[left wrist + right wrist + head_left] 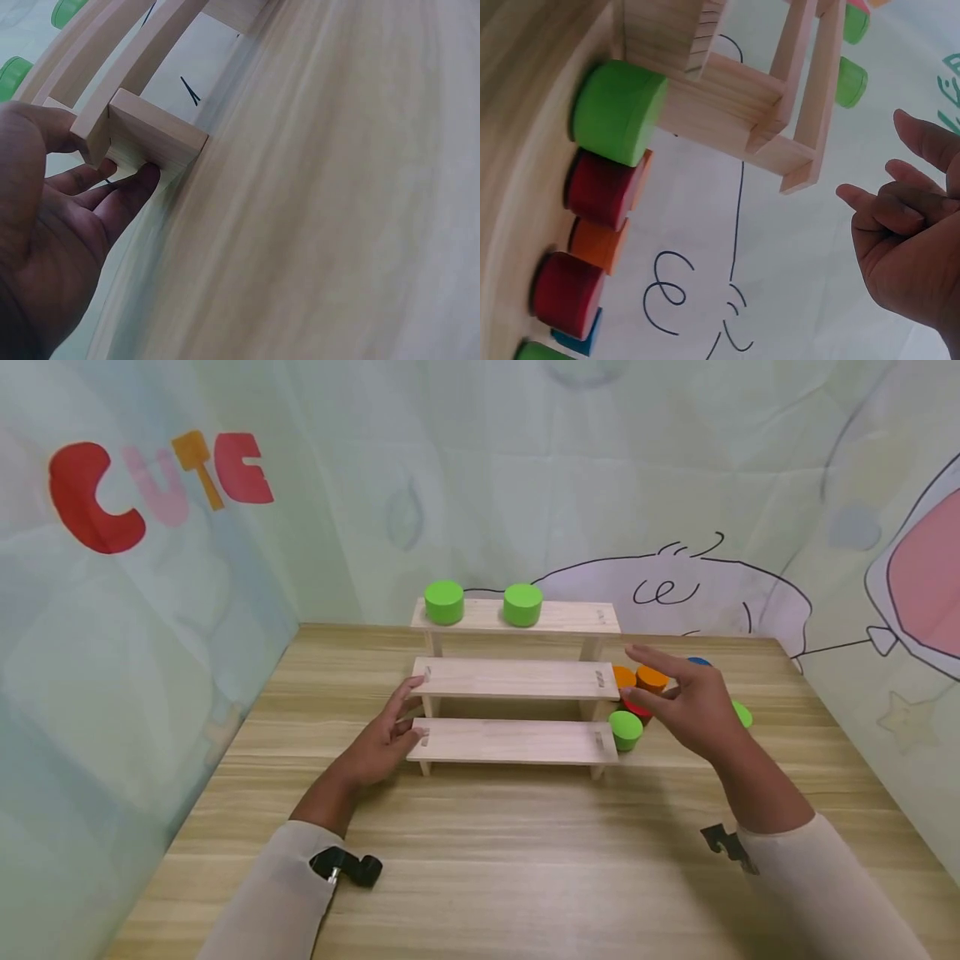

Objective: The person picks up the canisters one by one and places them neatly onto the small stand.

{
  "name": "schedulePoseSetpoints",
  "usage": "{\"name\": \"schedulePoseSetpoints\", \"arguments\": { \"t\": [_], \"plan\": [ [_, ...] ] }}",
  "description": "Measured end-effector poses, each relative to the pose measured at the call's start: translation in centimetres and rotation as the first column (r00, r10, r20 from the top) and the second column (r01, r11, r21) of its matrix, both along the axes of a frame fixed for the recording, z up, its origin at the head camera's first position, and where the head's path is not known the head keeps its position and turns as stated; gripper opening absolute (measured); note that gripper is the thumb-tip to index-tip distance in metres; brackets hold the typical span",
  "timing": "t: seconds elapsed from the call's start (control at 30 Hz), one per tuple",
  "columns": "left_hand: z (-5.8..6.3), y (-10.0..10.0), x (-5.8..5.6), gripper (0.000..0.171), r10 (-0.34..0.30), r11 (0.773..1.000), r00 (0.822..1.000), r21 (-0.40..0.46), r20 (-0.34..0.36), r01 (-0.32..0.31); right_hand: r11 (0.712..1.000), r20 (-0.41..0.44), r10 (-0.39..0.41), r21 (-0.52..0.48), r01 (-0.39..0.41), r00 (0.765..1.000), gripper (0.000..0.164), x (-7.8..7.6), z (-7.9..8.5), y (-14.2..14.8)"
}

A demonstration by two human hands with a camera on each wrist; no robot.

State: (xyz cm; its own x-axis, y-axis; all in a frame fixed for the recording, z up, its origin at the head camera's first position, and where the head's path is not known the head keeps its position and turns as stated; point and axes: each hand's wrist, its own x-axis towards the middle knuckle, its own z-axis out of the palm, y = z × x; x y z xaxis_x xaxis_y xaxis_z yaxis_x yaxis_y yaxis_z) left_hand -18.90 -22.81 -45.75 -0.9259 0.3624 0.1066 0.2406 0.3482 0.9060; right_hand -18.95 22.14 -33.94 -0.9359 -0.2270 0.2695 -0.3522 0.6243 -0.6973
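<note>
A three-step wooden stand (517,678) stands on the table. Two green cylinder blocks (444,602) sit apart on its top step, one at the left end and one near the middle. My left hand (375,750) holds the stand's left end, the thumb at the lowest step and the other fingers curled by the side, against the support (154,127) in the left wrist view. Off the stand's right end, my right hand (697,706) hovers with nothing in it, thumb and index finger apart. It partly hides the loose blocks behind it.
Right of the stand lie a green block (626,731), orange blocks (652,680), red blocks (568,295), a blue block (700,662) and another green block (742,714). Printed cloth (450,485) hangs behind and beside the wood-grain table (510,860).
</note>
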Motion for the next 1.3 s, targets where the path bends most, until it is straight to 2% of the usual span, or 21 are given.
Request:
{"name": "schedulePoseSetpoints", "arguments": {
  "t": [0.17,0.3,0.6,1.0,1.13,1.3],
  "plan": [
    [0.0,0.0,0.1,0.078,0.001,1.0,1.0,-0.006,0.0,-0.001,0.999,0.072,-0.042,0.026,0.04,0.997,0.071,0.1,-0.8,0.6],
    [0.0,0.0,0.0,0.078,-0.001,1.0,1.0,-0.004,-0.003,0.001,0.996,0.092,-0.075,0.048,0.071,0.993,0.073,-0.1,-1.5,1.1],
    [-0.4,0.2,-0.2,0.079,-0.009,1.0,1.0,0.014,-0.017,0.009,0.993,0.217,-0.115,0.017,0.114,0.969,0.063,-0.8,-3.4,2.3],
    [-0.3,0.0,-0.2,0.079,0.001,1.0,1.0,-0.006,0.0,-0.001,0.989,0.25,-0.091,0.139,0.057,0.964,0.052,-1.9,-5.4,3.0],
    [-0.2,0.0,-0.1,0.078,0.006,1.0,1.0,-0.011,0.014,-0.006,0.976,0.236,-0.099,0.214,0.048,0.967,0.052,-1.9,-5.7,2.9],
    [0.0,0.0,0.0,0.078,0.01,1.0,1.0,-0.009,0.01,-0.01,0.957,0.2,-0.048,0.29,-0.012,0.979,0.056,-2.2,-6.2,2.6]
  ]
}}
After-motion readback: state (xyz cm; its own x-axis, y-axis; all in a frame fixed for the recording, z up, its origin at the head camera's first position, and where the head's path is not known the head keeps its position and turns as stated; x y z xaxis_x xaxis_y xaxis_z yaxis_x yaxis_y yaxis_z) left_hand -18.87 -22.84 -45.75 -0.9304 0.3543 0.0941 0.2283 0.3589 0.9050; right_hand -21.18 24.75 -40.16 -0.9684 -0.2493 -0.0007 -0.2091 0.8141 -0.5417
